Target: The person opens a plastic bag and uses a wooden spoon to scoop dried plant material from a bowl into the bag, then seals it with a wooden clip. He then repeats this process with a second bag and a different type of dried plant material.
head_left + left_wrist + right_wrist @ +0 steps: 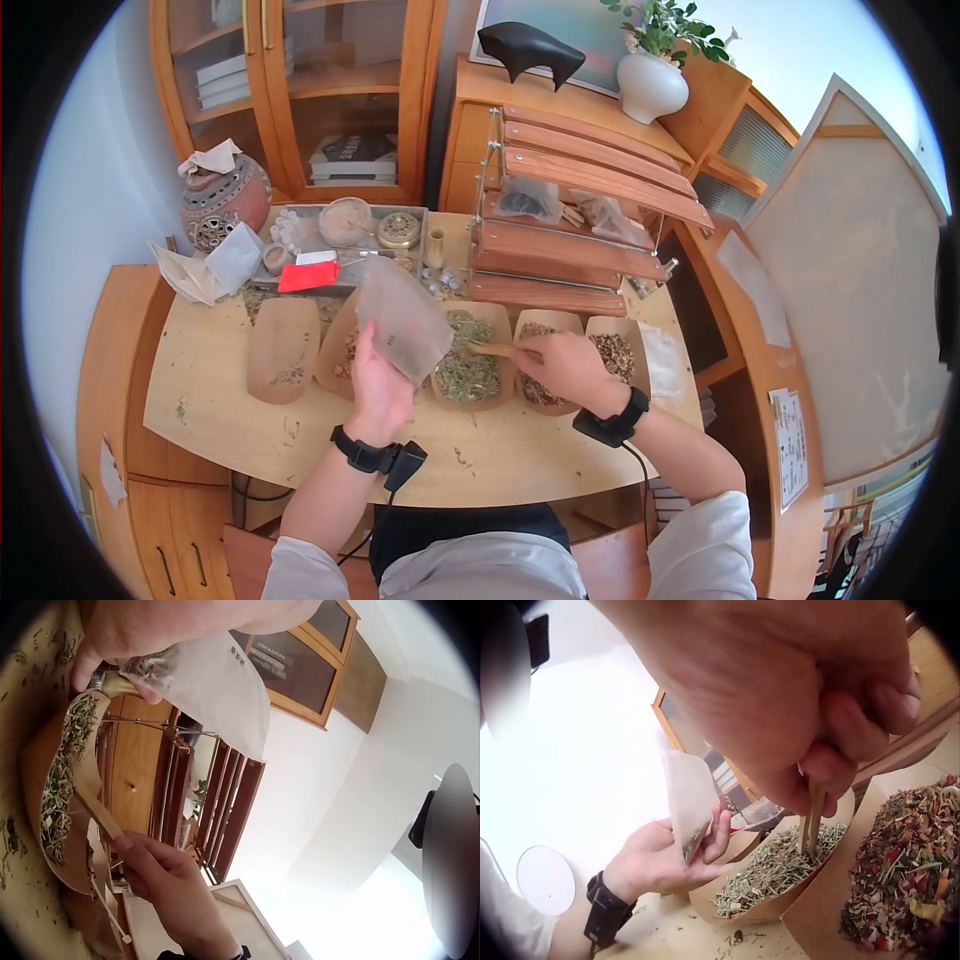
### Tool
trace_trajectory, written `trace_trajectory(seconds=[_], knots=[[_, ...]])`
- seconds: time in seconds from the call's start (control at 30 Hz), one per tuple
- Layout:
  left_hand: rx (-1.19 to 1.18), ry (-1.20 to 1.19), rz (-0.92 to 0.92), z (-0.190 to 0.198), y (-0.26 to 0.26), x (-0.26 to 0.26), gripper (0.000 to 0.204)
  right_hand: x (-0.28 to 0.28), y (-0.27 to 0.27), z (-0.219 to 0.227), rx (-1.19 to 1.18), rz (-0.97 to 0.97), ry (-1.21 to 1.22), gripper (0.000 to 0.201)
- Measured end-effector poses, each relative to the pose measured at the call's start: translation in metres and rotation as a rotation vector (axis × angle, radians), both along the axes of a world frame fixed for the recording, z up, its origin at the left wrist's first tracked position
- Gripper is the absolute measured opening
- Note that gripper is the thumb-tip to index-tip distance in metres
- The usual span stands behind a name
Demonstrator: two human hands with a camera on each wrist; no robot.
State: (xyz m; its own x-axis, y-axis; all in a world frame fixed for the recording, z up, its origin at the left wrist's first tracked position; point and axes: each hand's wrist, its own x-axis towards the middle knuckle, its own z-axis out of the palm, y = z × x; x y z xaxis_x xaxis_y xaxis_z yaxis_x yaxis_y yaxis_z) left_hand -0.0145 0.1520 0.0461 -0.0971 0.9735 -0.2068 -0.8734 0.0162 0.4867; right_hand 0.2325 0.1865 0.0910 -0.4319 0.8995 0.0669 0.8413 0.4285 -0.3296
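My left hand [380,388] [180,626] [649,862] holds a translucent white pouch [402,322] [221,686] [686,791] over the paper trays; some dried herb shows inside its lower end. In my right hand [575,368] [178,896] [787,697] a light wooden scoop [488,349] [97,812] [811,814] is pinched, its tip down in the green dried herbs [468,378] [58,802] [769,871]. These herbs lie in a brown paper tray just right of the pouch. Reddish mixed petals [907,862] fill the tray beside it.
More paper trays flank the green one, the leftmost [270,345] holding few bits. Behind them are a grey tray [335,285] of small items, a red packet [309,276] and a tiered wooden rack [560,245]. A patterned pot [228,200] stands back left.
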Motion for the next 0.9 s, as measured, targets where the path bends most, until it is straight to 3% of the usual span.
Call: trace_trajectory(seconds=[0.1,0.3,0.4,0.63,0.9], knots=[[0.014,-0.018,-0.031,-0.006,0.001,-0.003,0.049,0.010,0.001,0.011,-0.084,-0.045,0.059,0.024],[0.025,-0.004,0.000,-0.004,0.000,-0.001,0.050,0.018,-0.021,0.061,-0.149,0.035,-0.176,0.022],[0.030,-0.007,0.002,0.000,-0.001,-0.001,0.049,0.021,-0.039,0.053,0.102,0.151,-0.108,0.017],[0.021,-0.005,-0.008,-0.001,0.000,0.000,0.050,0.005,-0.066,0.029,0.347,0.223,-0.210,0.018],[0.017,0.001,-0.030,0.002,-0.001,0.000,0.051,-0.006,-0.049,0.010,0.418,0.164,-0.256,0.011]])
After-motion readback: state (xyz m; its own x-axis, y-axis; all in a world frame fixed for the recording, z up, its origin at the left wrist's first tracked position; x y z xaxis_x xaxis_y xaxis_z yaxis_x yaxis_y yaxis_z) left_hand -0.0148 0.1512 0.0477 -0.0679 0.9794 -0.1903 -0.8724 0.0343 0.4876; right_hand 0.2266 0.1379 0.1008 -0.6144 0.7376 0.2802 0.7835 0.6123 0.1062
